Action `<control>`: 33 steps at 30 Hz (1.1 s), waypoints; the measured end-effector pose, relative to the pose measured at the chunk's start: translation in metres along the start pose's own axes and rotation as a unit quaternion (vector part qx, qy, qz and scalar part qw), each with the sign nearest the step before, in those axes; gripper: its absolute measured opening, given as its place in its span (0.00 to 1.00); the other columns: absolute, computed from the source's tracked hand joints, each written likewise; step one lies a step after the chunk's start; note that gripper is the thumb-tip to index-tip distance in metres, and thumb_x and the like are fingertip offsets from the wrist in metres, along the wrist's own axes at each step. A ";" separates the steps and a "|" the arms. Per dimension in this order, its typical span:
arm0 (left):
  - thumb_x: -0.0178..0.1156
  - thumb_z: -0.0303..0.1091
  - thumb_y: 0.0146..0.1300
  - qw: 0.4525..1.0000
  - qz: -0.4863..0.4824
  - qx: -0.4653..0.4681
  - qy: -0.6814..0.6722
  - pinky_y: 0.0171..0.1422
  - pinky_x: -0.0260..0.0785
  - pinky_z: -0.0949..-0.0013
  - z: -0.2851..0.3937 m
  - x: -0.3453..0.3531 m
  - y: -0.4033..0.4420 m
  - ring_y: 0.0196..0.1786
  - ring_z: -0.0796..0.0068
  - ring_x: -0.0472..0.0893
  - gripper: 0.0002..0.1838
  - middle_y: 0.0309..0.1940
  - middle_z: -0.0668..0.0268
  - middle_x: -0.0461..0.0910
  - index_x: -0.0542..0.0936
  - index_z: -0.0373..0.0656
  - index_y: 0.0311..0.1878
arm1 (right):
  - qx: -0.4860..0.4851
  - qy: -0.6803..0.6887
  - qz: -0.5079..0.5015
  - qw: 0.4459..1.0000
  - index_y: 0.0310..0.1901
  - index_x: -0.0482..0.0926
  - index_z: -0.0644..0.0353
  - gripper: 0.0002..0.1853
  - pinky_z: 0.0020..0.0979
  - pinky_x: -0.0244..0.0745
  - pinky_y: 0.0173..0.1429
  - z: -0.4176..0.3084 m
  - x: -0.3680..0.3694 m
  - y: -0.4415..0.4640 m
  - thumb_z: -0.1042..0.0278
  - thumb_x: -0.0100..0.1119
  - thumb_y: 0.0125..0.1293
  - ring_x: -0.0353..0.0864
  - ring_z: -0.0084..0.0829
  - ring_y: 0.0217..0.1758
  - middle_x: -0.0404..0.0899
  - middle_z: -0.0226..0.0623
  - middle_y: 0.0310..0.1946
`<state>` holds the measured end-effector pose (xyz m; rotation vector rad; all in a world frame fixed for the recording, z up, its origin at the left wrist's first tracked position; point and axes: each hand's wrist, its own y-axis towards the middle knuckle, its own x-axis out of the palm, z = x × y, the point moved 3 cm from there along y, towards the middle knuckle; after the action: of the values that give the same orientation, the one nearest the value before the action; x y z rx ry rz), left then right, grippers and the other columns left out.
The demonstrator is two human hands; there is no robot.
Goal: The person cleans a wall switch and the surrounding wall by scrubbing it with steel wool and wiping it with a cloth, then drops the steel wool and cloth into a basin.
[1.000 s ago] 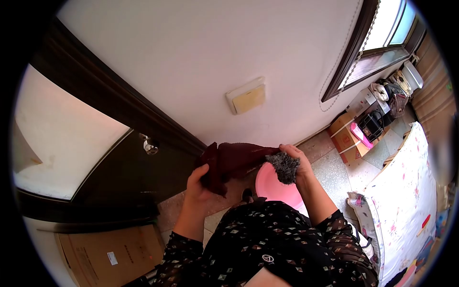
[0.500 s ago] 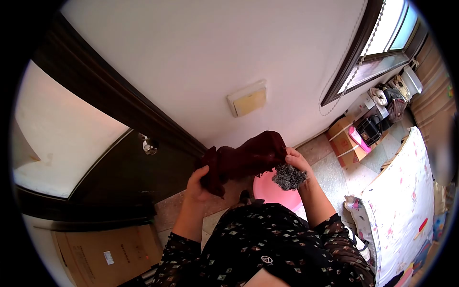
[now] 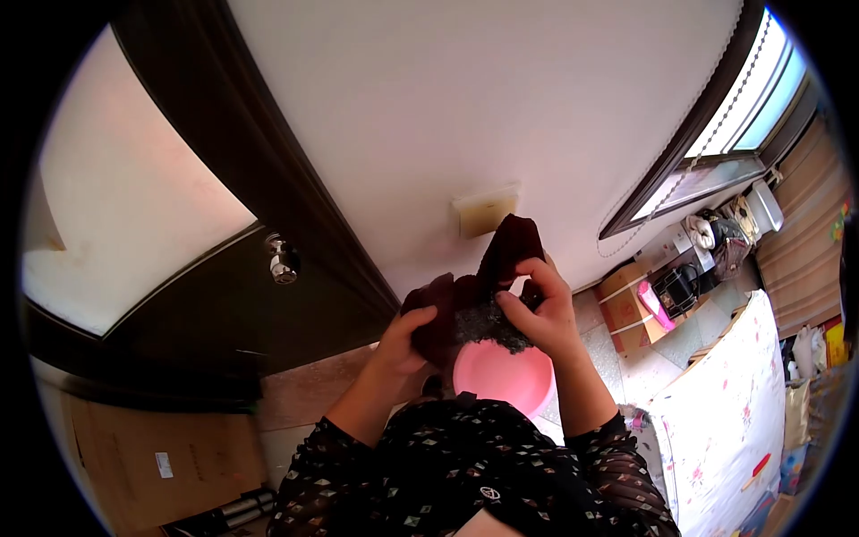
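A dark red cloth (image 3: 512, 246) is bunched between my two hands, one end raised in front of the wall switch. My left hand (image 3: 403, 342) is closed around its left end, thumb on top. My right hand (image 3: 548, 315) pinches the right part with thumb and fingers. A grey, curly wire scouring pad (image 3: 488, 327) lies against the underside of the cloth by my right thumb; what grips it is hidden. Below the hands a pink basin (image 3: 506, 380) sits on the floor.
The wall switch (image 3: 483, 215) is straight ahead. A dark door with a metal knob (image 3: 282, 259) stands on the left, above a cardboard box (image 3: 165, 461). To the right are a flowered mattress (image 3: 716, 412), another carton (image 3: 626, 304) and a window with a bead chain (image 3: 707, 134).
My hands have come closer together, and the stretched cloth is now bunched and folded upward. The scouring pad has shifted left, between the hands. The view has tilted slightly.
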<state>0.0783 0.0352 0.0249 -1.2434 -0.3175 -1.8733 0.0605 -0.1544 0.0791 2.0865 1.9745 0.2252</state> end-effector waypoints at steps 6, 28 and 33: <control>0.50 0.39 0.57 0.998 -0.048 0.038 0.004 0.58 0.63 0.54 0.007 0.010 0.015 0.57 0.59 0.69 0.29 0.58 0.58 0.66 0.60 0.43 0.63 | -0.171 -0.196 0.080 0.962 0.36 0.72 0.62 0.12 0.16 0.57 0.25 -0.015 0.009 0.024 0.76 0.61 0.48 0.65 0.13 0.25 0.72 0.28 0.35; 0.50 0.38 0.58 0.998 -0.046 0.016 -0.042 0.57 0.65 0.56 0.004 0.010 0.035 0.56 0.62 0.70 0.26 0.55 0.60 0.69 0.62 0.44 0.61 | -0.149 -0.427 0.090 0.887 0.38 0.76 0.55 0.10 0.34 0.73 0.44 -0.033 0.015 0.046 0.67 0.58 0.52 0.74 0.41 0.46 0.70 0.47 0.54; 0.50 0.39 0.58 0.998 -0.037 0.017 -0.036 0.58 0.65 0.54 0.003 0.013 0.038 0.57 0.61 0.69 0.28 0.56 0.59 0.67 0.61 0.45 0.62 | -0.085 -0.379 0.120 0.914 0.41 0.76 0.57 0.12 0.32 0.74 0.41 -0.030 0.010 0.045 0.67 0.57 0.54 0.77 0.39 0.39 0.69 0.48 0.55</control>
<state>0.1069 0.0076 0.0293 -1.2944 -0.4392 -1.8803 0.0959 -0.1438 0.1201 1.8871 1.1966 -0.3212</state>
